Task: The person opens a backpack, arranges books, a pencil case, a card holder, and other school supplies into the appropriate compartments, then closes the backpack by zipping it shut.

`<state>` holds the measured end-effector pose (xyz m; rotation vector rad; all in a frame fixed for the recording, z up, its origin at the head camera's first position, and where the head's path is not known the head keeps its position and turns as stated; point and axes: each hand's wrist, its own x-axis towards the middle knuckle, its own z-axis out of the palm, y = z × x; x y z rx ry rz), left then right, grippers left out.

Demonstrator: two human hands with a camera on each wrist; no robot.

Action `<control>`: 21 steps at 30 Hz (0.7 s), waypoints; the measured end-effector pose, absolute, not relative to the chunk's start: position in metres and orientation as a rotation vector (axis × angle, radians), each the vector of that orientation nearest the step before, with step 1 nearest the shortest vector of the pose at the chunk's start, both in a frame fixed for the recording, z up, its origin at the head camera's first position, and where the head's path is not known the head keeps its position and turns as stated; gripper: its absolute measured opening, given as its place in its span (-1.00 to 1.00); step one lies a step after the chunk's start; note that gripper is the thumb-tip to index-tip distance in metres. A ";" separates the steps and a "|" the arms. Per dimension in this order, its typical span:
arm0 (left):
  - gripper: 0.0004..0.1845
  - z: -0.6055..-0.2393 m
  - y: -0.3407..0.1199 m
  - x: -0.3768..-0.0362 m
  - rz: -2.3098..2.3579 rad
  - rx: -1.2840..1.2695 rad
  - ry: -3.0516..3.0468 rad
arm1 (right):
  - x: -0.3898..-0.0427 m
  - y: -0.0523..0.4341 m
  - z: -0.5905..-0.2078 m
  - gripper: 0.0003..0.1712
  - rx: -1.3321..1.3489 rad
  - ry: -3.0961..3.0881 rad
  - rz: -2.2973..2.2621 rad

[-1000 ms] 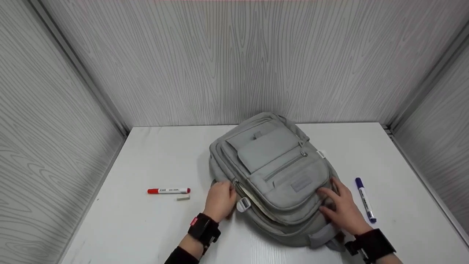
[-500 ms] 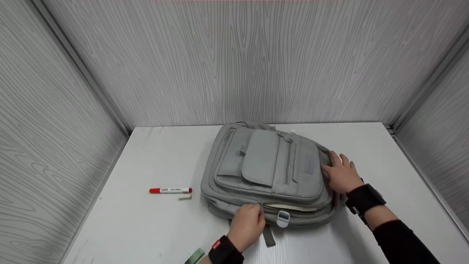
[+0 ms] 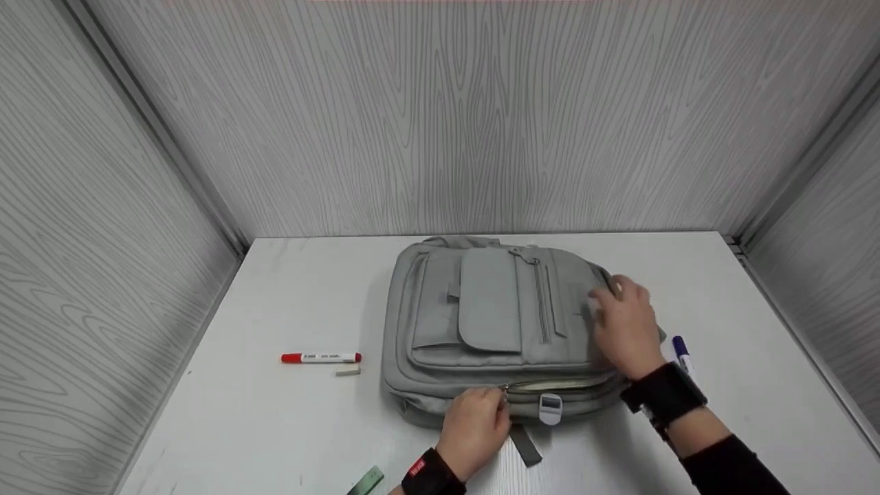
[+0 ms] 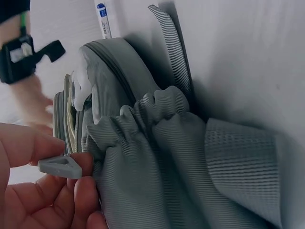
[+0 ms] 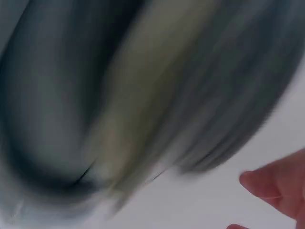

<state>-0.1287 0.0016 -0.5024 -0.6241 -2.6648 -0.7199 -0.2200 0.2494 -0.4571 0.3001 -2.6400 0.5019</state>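
Observation:
A grey backpack (image 3: 489, 302) lies crosswise on the table, its flap pocket facing up. Along the near side a zip is partly open, with something cream-coloured showing in the gap. My left hand (image 3: 474, 430) pinches the grey zip pull (image 4: 61, 167) between thumb and forefinger at the left end of that opening. My right hand (image 3: 625, 326) is over the bag's right end, its fingers loosely bent with nothing held. In the blurred right wrist view, a fingertip (image 5: 267, 186) shows apart from the bag.
A red marker (image 3: 321, 358) and a small pale stick (image 3: 348, 372) lie left of the bag. A blue marker (image 3: 682, 352) lies to the right, partly behind the right wrist. A green block (image 3: 366, 480) is at the front edge. Wood-patterned panels (image 3: 481, 117) enclose the table.
The backpack has turned counterclockwise from slanted to crosswise. My left hand has moved right and nearer with the zip pull; my right hand has moved away from me and come off the bag's right edge.

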 end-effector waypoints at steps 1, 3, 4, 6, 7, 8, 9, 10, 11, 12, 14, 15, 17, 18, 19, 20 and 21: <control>-0.87 -0.502 -0.001 -0.128 -0.741 -0.636 -2.677 | -0.210 0.237 -0.458 -0.75 0.374 -2.561 0.537; -0.90 -0.502 -0.007 -0.126 -0.795 -0.663 -2.701 | -0.187 0.210 -0.462 -0.78 0.555 -2.464 0.561; -0.91 -0.501 -0.011 -0.125 -0.816 -0.674 -2.705 | -0.176 0.198 -0.467 -0.77 0.647 -2.438 0.557; -0.91 -0.502 -0.018 -0.124 -0.833 -0.677 -2.689 | -0.155 0.177 -0.476 -0.76 0.787 -2.435 0.546; -0.92 -0.502 -0.021 -0.124 -0.826 -0.671 -2.667 | -0.146 0.168 -0.482 -0.75 0.827 -2.449 0.538; -0.93 -0.503 -0.025 -0.124 -0.811 -0.660 -2.637 | -0.139 0.161 -0.487 -0.76 0.843 -2.465 0.531; -0.94 -0.504 -0.028 -0.124 -0.776 -0.648 -2.599 | -0.133 0.155 -0.491 -0.76 0.837 -2.490 0.524; -0.96 -0.506 -0.032 -0.124 -0.739 -0.634 -2.561 | -0.128 0.150 -0.495 -0.76 0.820 -2.517 0.525; -0.94 -0.507 -0.034 -0.125 -0.701 -0.621 -2.522 | -0.124 0.145 -0.499 -0.76 0.791 -2.542 0.523; -0.91 -0.508 -0.037 -0.125 -0.661 -0.614 -2.488 | -0.122 0.142 -0.501 -0.74 0.753 -2.565 0.520; -0.85 -0.509 -0.041 -0.127 -0.589 -0.605 -2.427 | -0.120 0.136 -0.505 -0.74 0.679 -2.596 0.515; -0.82 -0.510 -0.042 -0.128 -0.554 -0.604 -2.404 | -0.120 0.133 -0.506 -0.74 0.644 -2.610 0.518; -0.79 -0.511 -0.042 -0.130 -0.502 -0.606 -2.374 | -0.120 0.129 -0.507 -0.76 0.579 -2.637 0.541; -0.79 -0.513 -0.041 -0.131 -0.475 -0.606 -2.365 | -0.121 0.127 -0.506 -0.77 0.550 -2.647 0.558; -0.79 -0.514 -0.040 -0.132 -0.453 -0.608 -2.357 | -0.122 0.126 -0.506 -0.78 0.526 -2.654 0.577; -0.79 -0.515 -0.038 -0.134 -0.433 -0.609 -2.353 | -0.122 0.125 -0.505 -0.79 0.509 -2.658 0.599; -0.80 -0.517 -0.037 -0.136 -0.412 -0.609 -2.351 | -0.122 0.124 -0.504 -0.79 0.496 -2.659 0.624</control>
